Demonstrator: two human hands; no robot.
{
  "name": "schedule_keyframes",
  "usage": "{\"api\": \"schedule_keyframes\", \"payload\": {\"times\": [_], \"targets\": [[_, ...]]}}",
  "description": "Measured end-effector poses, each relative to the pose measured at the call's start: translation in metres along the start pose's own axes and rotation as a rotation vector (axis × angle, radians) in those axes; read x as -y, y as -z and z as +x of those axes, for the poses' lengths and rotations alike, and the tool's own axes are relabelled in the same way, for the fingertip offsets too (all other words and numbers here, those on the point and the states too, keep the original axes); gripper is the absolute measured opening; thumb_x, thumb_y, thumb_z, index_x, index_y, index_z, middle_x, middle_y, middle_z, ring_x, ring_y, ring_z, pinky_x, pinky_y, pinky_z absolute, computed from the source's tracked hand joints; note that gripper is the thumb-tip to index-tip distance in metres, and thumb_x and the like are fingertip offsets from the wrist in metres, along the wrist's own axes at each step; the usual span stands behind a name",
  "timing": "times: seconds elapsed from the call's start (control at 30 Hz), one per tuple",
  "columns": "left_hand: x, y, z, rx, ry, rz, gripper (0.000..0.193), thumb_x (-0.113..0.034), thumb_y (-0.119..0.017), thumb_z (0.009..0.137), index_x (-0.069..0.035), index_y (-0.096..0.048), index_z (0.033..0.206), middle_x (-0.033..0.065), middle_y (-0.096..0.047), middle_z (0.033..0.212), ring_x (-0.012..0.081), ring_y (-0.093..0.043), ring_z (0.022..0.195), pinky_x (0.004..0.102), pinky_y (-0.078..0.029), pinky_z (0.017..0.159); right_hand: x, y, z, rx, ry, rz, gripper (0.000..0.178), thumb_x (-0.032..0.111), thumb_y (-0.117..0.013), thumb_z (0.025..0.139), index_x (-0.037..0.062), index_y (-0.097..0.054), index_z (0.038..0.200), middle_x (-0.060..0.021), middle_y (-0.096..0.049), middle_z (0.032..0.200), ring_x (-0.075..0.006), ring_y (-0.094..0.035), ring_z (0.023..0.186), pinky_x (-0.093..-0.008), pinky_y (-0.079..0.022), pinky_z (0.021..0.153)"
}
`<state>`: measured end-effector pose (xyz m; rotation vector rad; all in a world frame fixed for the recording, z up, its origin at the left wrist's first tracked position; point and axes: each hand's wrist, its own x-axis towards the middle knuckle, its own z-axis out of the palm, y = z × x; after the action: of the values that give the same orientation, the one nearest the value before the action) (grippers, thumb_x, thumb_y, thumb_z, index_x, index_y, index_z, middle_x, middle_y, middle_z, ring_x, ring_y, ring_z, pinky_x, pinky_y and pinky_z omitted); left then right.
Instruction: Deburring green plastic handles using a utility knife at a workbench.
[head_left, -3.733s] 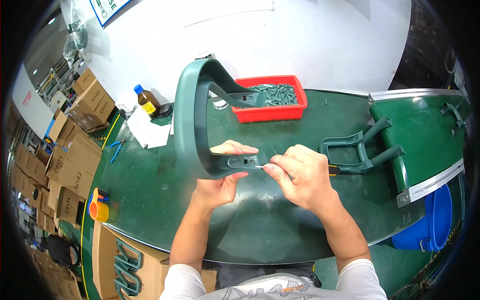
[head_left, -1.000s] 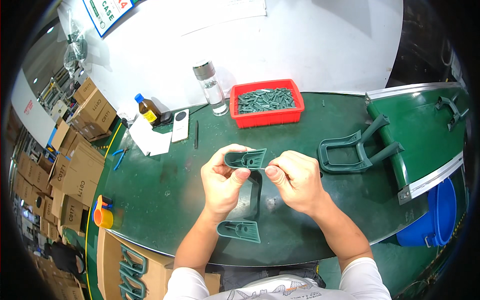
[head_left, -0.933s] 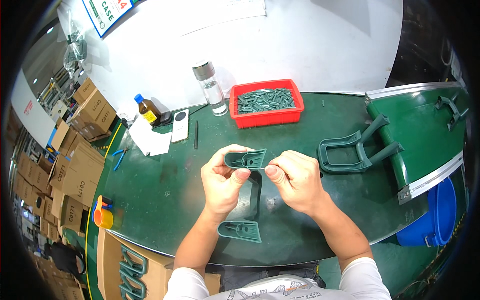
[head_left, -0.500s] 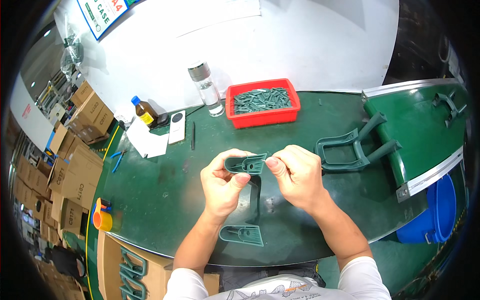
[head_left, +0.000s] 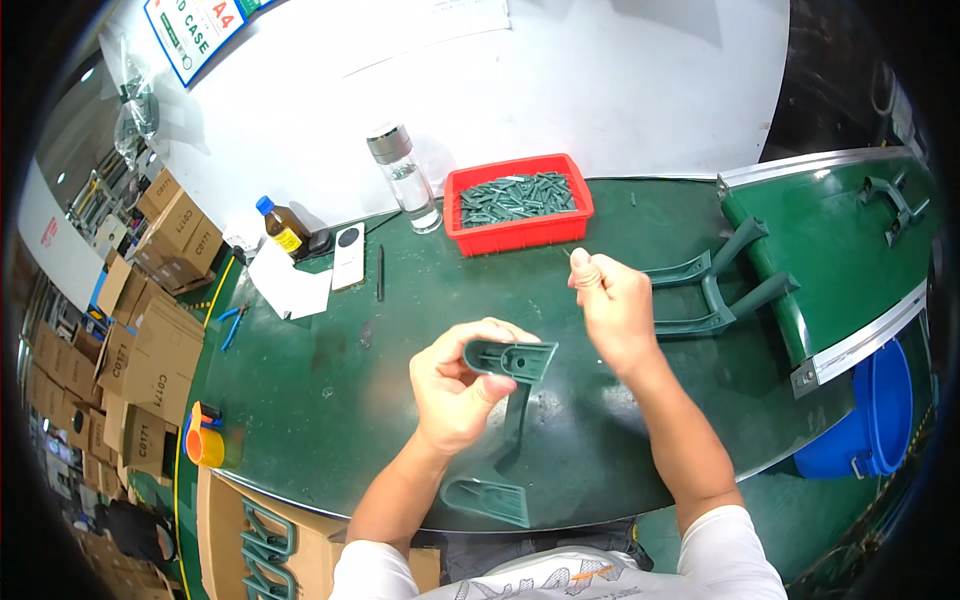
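My left grip [head_left: 450,385] wraps one end of a green plastic bracket [head_left: 512,358], apparently part-worked, while my right grip [head_left: 615,310], pinched, contents unclear, hovers left of a second bracket [head_left: 713,297], progress unclear.

Head-worn fisheye view, close above green workbench [head_left: 300,400], facing down and forward to white wall [head_left: 600,90].

A clear flask [head_left: 410,192] stands near the white wall [head_left: 570,80], right of a brown bottle [head_left: 284,230]. Paper [head_left: 288,285], a black stick [head_left: 380,272] and blue pliers [head_left: 233,327] lie nearby. Cartons [head_left: 152,365] stack at left; a blue bucket [head_left: 850,430] stands at right.
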<state>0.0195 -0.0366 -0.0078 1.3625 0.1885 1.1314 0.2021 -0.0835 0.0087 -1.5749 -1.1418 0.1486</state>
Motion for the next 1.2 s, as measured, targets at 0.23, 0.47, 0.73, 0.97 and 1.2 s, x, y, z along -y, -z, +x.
{"api": "schedule_keyframes", "payload": {"times": [0.23, 0.47, 0.73, 0.97, 1.2], "targets": [[-0.009, 0.018, 0.012, 0.015, -0.044, -0.062, 0.049, -0.032, -0.076, 0.077, 0.003, -0.054, 0.104, 0.0150, -0.060, 0.083, 0.0228, -0.059, 0.076, 0.0321, -0.048, 0.067, 0.027, 0.015, -0.016, 0.600, -0.211, 0.673, 0.042, 0.034, -0.051, 0.096, 0.0000, -0.062, 0.074, -0.0033, -0.057, 0.058, -0.0087, -0.053, 0.051, -0.0221, -0.038, 0.047], [-0.008, 0.020, 0.010, 0.086, -0.008, -0.091, 0.048, -0.031, -0.076, 0.077, 0.002, -0.053, 0.104, 0.0157, -0.061, 0.083, 0.0231, -0.059, 0.076, 0.0310, -0.048, 0.066, 0.037, 0.019, -0.024, 0.844, -0.384, 0.785, 0.044, 0.034, -0.052, 0.096, -0.0011, -0.061, 0.070, -0.0075, -0.057, 0.051, -0.0112, -0.051, 0.038, -0.0221, -0.039, 0.038], [-0.009, 0.025, 0.009, 0.132, 0.057, -0.117, 0.054, -0.032, -0.078, 0.076, 0.005, -0.054, 0.107, 0.0155, -0.063, 0.096, 0.0184, -0.062, 0.088, 0.0284, -0.050, 0.078, 0.038, 0.021, -0.023, 0.845, -0.377, 0.732, 0.045, 0.036, -0.053, 0.095, -0.0003, -0.061, 0.068, -0.0059, -0.056, 0.050, -0.0098, -0.050, 0.038, -0.0206, -0.039, 0.038], [-0.004, 0.027, 0.016, 0.038, 0.029, -0.065, 0.052, -0.033, -0.077, 0.076, 0.003, -0.054, 0.105, 0.0138, -0.062, 0.088, 0.0194, -0.061, 0.080, 0.0282, -0.048, 0.070, 0.039, 0.023, -0.027, 1.076, 0.036, 0.529, 0.043, 0.037, -0.054, 0.094, 0.0030, -0.062, 0.069, -0.0017, -0.054, 0.050, -0.0069, -0.047, 0.041, -0.0225, -0.037, 0.040], [-0.010, 0.026, 0.016, -0.134, -0.367, 0.300, 0.035, -0.009, -0.072, 0.081, 0.004, -0.055, 0.108, 0.0150, -0.063, 0.104, 0.0188, -0.061, 0.094, 0.0292, -0.049, 0.082, 0.037, 0.011, -0.032, 0.802, -0.165, 0.707, 0.038, 0.036, -0.066, 0.086, -0.0013, -0.066, 0.090, -0.0039, -0.060, 0.063, -0.0084, -0.051, 0.052, -0.0226, -0.044, 0.049]]}}
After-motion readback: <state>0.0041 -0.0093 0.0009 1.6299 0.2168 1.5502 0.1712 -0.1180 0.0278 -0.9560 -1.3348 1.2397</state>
